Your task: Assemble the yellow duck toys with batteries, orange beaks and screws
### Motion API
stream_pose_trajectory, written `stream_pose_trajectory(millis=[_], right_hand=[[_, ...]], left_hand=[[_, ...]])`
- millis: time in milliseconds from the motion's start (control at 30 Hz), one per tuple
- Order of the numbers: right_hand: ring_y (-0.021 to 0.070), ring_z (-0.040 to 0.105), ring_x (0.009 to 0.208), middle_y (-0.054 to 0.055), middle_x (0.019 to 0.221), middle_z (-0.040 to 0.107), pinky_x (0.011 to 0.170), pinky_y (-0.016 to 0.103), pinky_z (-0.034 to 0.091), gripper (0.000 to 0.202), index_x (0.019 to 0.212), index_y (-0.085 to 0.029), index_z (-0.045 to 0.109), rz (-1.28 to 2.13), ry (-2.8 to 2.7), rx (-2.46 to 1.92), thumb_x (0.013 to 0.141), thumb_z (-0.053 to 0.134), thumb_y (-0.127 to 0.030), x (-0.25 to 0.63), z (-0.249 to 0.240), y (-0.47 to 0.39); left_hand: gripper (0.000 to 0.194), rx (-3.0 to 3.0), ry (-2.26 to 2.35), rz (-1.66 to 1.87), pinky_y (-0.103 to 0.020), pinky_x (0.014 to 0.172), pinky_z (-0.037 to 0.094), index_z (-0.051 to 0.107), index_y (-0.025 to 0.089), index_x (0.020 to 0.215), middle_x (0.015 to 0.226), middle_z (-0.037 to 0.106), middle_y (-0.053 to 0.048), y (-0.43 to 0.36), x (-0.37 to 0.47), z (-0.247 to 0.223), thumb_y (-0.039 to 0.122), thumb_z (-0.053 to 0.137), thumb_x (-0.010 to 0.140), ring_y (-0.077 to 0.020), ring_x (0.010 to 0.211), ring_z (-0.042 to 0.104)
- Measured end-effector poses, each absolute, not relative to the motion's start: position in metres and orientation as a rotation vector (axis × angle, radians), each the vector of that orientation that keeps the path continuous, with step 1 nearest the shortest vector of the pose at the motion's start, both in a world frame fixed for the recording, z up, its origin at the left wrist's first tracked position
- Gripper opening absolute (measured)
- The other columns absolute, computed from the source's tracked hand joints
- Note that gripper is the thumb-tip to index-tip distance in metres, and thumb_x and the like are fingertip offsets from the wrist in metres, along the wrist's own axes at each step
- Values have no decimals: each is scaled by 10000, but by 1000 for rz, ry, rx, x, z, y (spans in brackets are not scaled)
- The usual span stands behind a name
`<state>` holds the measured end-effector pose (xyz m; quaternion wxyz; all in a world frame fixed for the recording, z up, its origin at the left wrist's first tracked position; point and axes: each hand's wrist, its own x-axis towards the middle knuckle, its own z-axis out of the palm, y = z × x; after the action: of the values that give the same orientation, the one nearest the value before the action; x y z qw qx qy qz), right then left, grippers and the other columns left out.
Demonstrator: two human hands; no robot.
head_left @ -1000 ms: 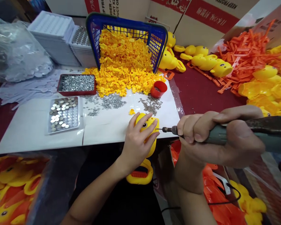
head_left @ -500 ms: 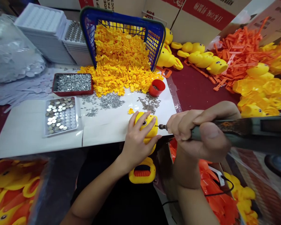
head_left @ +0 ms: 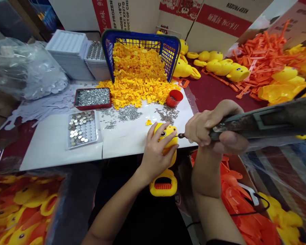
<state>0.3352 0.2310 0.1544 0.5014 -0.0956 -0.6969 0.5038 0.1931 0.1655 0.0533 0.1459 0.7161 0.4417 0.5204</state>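
At the table's front edge, my left hand (head_left: 156, 149) grips the head of a yellow toy duck (head_left: 172, 158) with its fingers bent over the side that bears an eye. The duck's looped handle, with an orange ribbed piece in it, hangs below my wrist. My right hand (head_left: 209, 124) is wrapped round a dark electric screwdriver (head_left: 267, 117) held roughly level. Its thin bit points left and meets the duck's head by my left fingertips; whether a screw sits there is too small to tell. Just behind the duck lies a small yellow clip (head_left: 148, 122).
Behind stands a tipped blue basket (head_left: 175, 56) spilling yellow plastic parts. Small screws (head_left: 168, 114) lie near a red cup (head_left: 174, 98). Left are a red tray (head_left: 93, 107) of metal pieces and a white tray (head_left: 88, 126) of discs. Orange parts (head_left: 264, 58) are heaped right.
The view has shifted, so most things sit farther right in the picture. The screwdriver's rear end is tilted higher now. Both hands keep their hold, and the bit stays at the duck's head.
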Motion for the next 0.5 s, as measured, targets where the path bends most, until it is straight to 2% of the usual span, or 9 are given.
stream_pose_trajectory(millis=[100, 167, 267, 367, 433, 500], right_hand=[[67, 392, 323, -126, 461, 417, 435, 229, 406, 303, 841, -275, 537, 1006, -1504, -552, 892, 636, -557, 338, 158, 227], [89, 371, 336, -124, 468, 373, 431, 254, 406, 336, 818, -285, 511, 807, -1284, -764, 876, 624, -596, 349, 159, 232], [115, 415, 415, -101, 552, 423, 472, 276, 443, 245, 804, -286, 471, 431, -1043, -945, 870, 672, -409, 385, 157, 247], [88, 526, 602, -73, 776, 539, 629, 220, 496, 259, 903, -270, 487, 173, -1048, -1073, 821, 722, -199, 430, 151, 246], [85, 574, 845, -42, 935, 581, 809, 178, 483, 277, 950, -244, 533, 135, -1119, -1155, 803, 748, -151, 456, 145, 231], [123, 562, 1054, -1, 1153, 599, 920, 196, 462, 287, 1083, -249, 570, 141, -1215, -1305, 851, 732, -204, 478, 139, 206]], left_hand=[[196, 2084, 1309, 1537, -594, 1136, 441, 688, 208, 1145, 1398, 603, -151, 163, 194, 50, 239, 623, 962, -295, 1370, 497], [180, 2103, 1328, 1561, -609, 1129, 438, 705, 210, 1117, 1411, 578, -154, 160, 195, 48, 210, 615, 962, -315, 1414, 442], [171, 2151, 1300, 1559, -633, 1129, 422, 716, 210, 1087, 1427, 552, -152, 157, 197, 47, 180, 609, 956, -339, 1447, 393], [157, 2170, 1270, 1548, -641, 1118, 429, 720, 213, 1065, 1412, 564, -140, 156, 198, 48, 177, 629, 942, -353, 1449, 385], [145, 2158, 1261, 1549, -629, 1118, 434, 730, 209, 1043, 1382, 589, -140, 155, 197, 51, 172, 655, 924, -354, 1430, 411], [139, 2142, 1264, 1536, -614, 1117, 441, 740, 209, 1019, 1346, 618, -138, 154, 195, 54, 158, 671, 909, -350, 1404, 445]])
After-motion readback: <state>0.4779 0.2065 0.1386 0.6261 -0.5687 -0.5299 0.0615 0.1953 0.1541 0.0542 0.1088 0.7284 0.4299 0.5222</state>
